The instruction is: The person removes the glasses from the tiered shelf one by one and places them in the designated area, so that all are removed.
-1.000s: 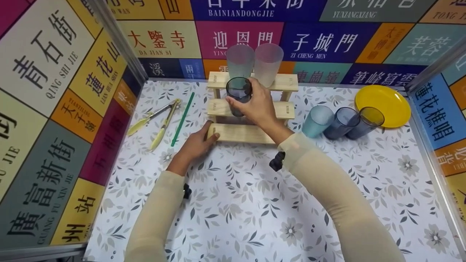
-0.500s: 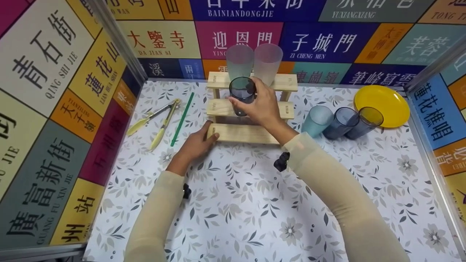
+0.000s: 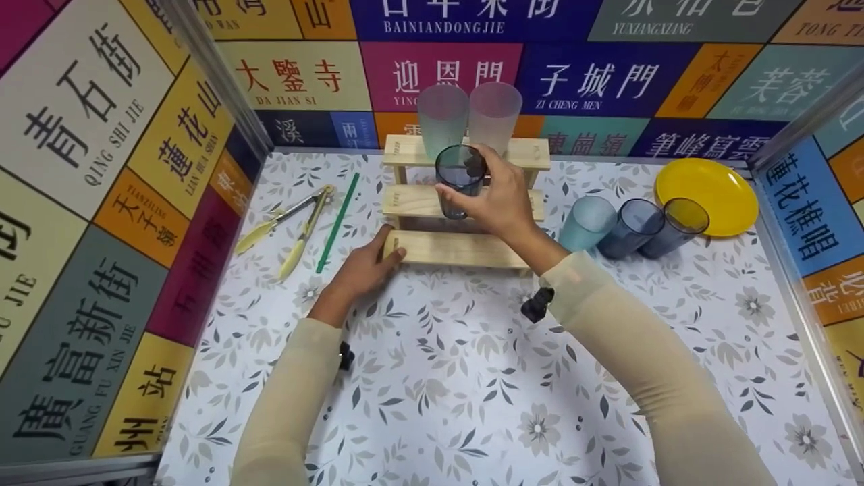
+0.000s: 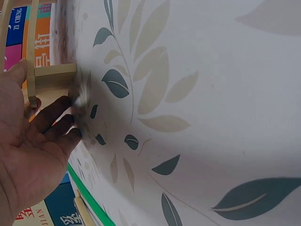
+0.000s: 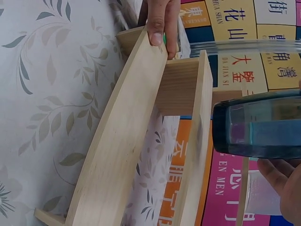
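Note:
A dark blue-grey tumbler [image 3: 459, 177] is upright in my right hand [image 3: 505, 201], thumb on one side and fingers on the other. It is over the middle step of a three-tier wooden rack [image 3: 459, 248]. In the right wrist view the tumbler's base [image 5: 221, 129] is close to that step; I cannot tell whether they touch. My left hand [image 3: 368, 266] grips the left end of the lowest step, thumb on top, as the right wrist view shows too. Two frosted tumblers, one greenish [image 3: 442, 120] and one clear [image 3: 495, 118], stand on the top step.
Right of the rack stand a light blue tumbler [image 3: 587, 226] and two dark blue ones [image 3: 631, 229] [image 3: 675, 229], before a yellow plate [image 3: 715, 189]. Tongs with yellow tips [image 3: 304, 236] and a green straw [image 3: 337, 223] lie left. Printed panels [image 3: 445, 74] wall the table.
My right hand has moved slightly to the right with the tumbler, along the middle step. The left hand stays on the rack's lowest step.

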Motion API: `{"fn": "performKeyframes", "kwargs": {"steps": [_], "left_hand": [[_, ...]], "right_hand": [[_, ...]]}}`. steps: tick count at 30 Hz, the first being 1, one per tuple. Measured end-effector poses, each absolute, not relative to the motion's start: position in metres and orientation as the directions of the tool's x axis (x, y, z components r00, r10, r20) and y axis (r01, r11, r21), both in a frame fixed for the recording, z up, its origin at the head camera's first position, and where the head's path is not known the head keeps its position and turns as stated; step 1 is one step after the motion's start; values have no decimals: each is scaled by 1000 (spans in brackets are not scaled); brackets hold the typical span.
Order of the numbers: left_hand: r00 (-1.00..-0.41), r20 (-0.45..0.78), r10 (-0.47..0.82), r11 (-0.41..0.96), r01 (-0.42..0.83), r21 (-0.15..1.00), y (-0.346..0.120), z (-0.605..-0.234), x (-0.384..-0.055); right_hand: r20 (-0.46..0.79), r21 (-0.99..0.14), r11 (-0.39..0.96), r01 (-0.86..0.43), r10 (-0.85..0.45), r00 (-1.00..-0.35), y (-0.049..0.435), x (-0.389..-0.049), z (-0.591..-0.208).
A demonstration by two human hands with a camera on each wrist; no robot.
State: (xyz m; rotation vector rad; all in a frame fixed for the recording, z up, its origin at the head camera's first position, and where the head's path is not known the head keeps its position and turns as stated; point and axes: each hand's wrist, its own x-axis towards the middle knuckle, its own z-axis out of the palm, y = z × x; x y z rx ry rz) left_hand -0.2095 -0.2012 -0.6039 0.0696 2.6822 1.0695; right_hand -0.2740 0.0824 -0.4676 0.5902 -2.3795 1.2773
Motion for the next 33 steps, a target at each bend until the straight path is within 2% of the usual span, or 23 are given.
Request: {"fn": "performKeyframes", "kwargs": {"steps": [33], "left_hand": [[-962, -242, 128, 735, -72, 675, -202, -608, -211]], "right_hand": [[526, -672, 509, -538, -183, -831, 147, -258, -463]]}}
